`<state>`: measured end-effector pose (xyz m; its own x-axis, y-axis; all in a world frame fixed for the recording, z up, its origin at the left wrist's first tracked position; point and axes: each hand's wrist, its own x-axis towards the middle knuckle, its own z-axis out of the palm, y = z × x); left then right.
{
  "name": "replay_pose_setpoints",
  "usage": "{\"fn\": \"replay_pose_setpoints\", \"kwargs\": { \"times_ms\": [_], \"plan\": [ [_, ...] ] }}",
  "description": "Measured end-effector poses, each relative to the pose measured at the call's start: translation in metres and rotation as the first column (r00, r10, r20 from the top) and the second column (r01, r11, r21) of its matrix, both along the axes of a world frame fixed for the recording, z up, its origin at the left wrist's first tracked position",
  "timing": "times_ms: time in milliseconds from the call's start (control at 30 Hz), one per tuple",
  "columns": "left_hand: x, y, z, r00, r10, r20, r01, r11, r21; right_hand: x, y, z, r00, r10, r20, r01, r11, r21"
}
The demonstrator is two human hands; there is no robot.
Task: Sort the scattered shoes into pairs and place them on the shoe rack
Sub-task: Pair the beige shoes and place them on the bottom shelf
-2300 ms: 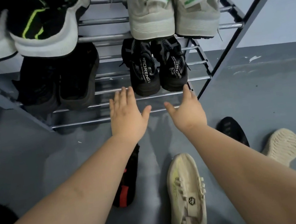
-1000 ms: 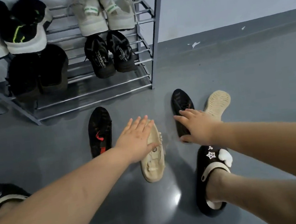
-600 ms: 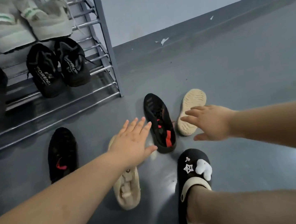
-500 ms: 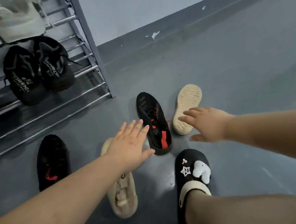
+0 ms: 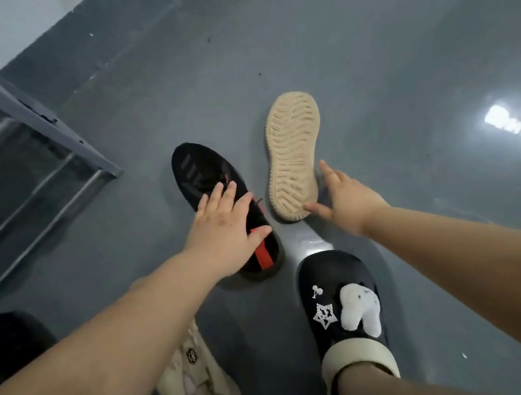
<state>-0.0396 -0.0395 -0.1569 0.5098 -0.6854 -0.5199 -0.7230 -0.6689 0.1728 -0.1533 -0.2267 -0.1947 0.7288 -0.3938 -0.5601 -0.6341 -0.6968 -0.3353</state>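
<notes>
**Both hands reaching for two unmatched shoes on the floor**

The left hand [image 5: 229, 231] lay spread, fingers open, over the middle of the black shoe with the red stripe [image 5: 216, 199], resting on or just above its upper; nothing was closed around it. The right hand [image 5: 344, 201] was also open, thumb and forefinger splayed about the heel end of the beige shoe [image 5: 293, 156], which lay sole up just beside the black one. Neither grip held anything.

To do this step well, I judged each hand should close around its shoe at the heel or mid-foot, and the upturned beige shoe should be flipped upright before pairing. These two did not match each other: a second beige shoe [image 5: 199, 387] lay near, partly under the left forearm, and a dark shoe [image 5: 7, 346] at the lower left edge was possibly the black one's mate (too dim and cropped to be sure). Taking both at once risked mixing pairs, so each wanted joining to its partner first.

The shoe rack [image 5: 28, 105] stood at the upper left, only its grey frame post and the metal bars of its lowest tier in view; that visible stretch held no shoes. The person's own foot wore a black slipper with a star charm [image 5: 342, 302], not part of the sorting
</notes>
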Motion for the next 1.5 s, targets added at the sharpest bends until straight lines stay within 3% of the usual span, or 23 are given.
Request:
{"fn": "replay_pose_setpoints", "kwargs": {
  "times_ms": [167, 300, 433, 500, 567, 633, 700, 767, 867, 933, 1000, 1067, 1133, 1300, 1400, 1500],
  "plan": [
    [0.010, -0.036, -0.029, 0.997, 0.032, -0.065, -0.029, 0.998, 0.054, -0.005, 0.004, -0.014, 0.994, -0.085, 0.065, 0.082, 0.996, 0.047],
    [0.008, -0.041, -0.041, 0.968, 0.164, -0.191, -0.164, 0.986, 0.014, -0.003, 0.017, -0.013, 0.953, -0.252, 0.166, 0.215, 0.954, 0.211],
    [-0.008, -0.042, -0.038, 0.903, 0.293, -0.315, -0.363, 0.912, -0.192, -0.001, 0.028, -0.006, 0.717, -0.661, 0.221, 0.544, 0.729, 0.416],
    [-0.020, -0.044, -0.033, 0.807, 0.403, -0.431, -0.547, 0.786, -0.289, 0.001, 0.031, -0.003, 0.593, -0.780, 0.200, 0.597, 0.592, 0.541],
    [-0.030, -0.045, -0.023, 0.581, 0.490, -0.650, -0.790, 0.531, -0.306, 0.005, 0.039, 0.006, 0.501, -0.852, 0.154, 0.585, 0.464, 0.665],
    [-0.038, -0.045, -0.012, 0.362, 0.451, -0.816, -0.926, 0.272, -0.260, 0.006, 0.049, 0.016, 0.462, -0.877, 0.134, 0.560, 0.406, 0.723],
    [-0.045, -0.039, -0.002, 0.269, 0.412, -0.871, -0.963, 0.117, -0.242, 0.005, 0.060, 0.026, 0.449, -0.883, 0.133, 0.533, 0.385, 0.753],
    [-0.049, -0.029, 0.004, 0.198, 0.369, -0.908, -0.977, -0.002, -0.214, 0.003, 0.070, 0.035, 0.479, -0.866, 0.142, 0.515, 0.408, 0.753],
    [-0.053, -0.005, 0.019, 0.141, 0.334, -0.932, -0.981, -0.080, -0.177, 0.001, 0.080, 0.051, 0.637, -0.761, 0.126, 0.480, 0.519, 0.707],
    [-0.054, 0.019, 0.035, 0.150, 0.346, -0.926, -0.974, -0.107, -0.198, 0.006, 0.085, 0.072, 0.753, -0.653, 0.076, 0.446, 0.592, 0.671],
    [-0.058, 0.043, 0.051, 0.175, 0.356, -0.918, -0.967, -0.115, -0.229, 0.017, 0.088, 0.101, 0.810, -0.583, -0.053, 0.464, 0.584, 0.666],
    [-0.068, 0.067, 0.066, 0.168, 0.354, -0.920, -0.961, -0.148, -0.233, 0.029, 0.099, 0.137, 0.832, -0.514, -0.211, 0.507, 0.548, 0.665],
    [-0.081, 0.082, 0.082, 0.171, 0.325, -0.930, -0.956, -0.175, -0.237, 0.036, 0.114, 0.170, 0.840, -0.460, -0.290, 0.530, 0.575, 0.624],
    [-0.110, 0.122, 0.126, 0.250, 0.302, -0.920, -0.929, -0.192, -0.316, 0.023, 0.181, 0.225, 0.870, -0.404, -0.284, 0.490, 0.639, 0.593],
    [-0.124, 0.159, 0.136, 0.263, 0.316, -0.912, -0.915, -0.217, -0.339, 0.010, 0.219, 0.231, 0.899, -0.356, -0.254, 0.433, 0.641, 0.634],
    [-0.136, 0.196, 0.138, 0.310, 0.399, -0.863, -0.898, -0.175, -0.404, -0.002, 0.257, 0.224, 0.923, -0.315, -0.220, 0.379, 0.651, 0.658]
  ]
}}
